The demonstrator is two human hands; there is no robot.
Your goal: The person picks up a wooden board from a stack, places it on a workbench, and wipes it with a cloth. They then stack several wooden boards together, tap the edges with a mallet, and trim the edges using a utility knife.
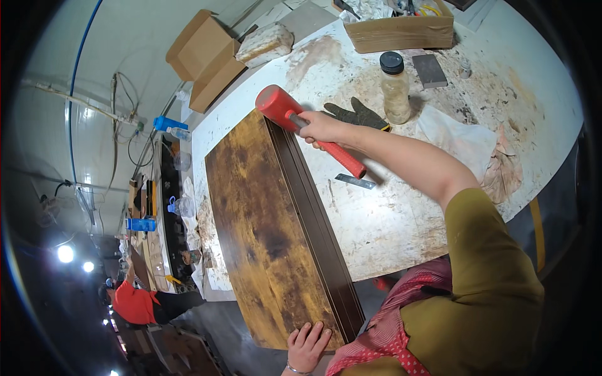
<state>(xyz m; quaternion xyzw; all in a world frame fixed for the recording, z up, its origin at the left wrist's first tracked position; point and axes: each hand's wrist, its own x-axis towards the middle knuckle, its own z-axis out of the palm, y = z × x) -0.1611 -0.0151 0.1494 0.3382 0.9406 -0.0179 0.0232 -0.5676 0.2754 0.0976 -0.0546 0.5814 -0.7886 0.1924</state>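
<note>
A wood-grain panel assembly (260, 232), mottled brown and yellow on top with a dark grooved side, lies across the table and overhangs its near edge. At its near end my left hand (307, 348) rests on the top surface with the fingers stretched out. My right hand (320, 128) is wrapped round the handle of a red mallet (273, 102). The mallet's head is at the far end corner of the panel; whether it touches I cannot tell. Beyond my right hand lies a dark work glove (359, 114), and a small metal ruler-like strip (355, 181) sits below the mallet handle.
On the stained white table (389, 232) stand a jar with a black lid (395, 94), a dark flat block (429, 71) and a crumpled white cloth (454, 138). Cardboard boxes (401, 34) are at the back. Another person in red (133, 302) works at far left.
</note>
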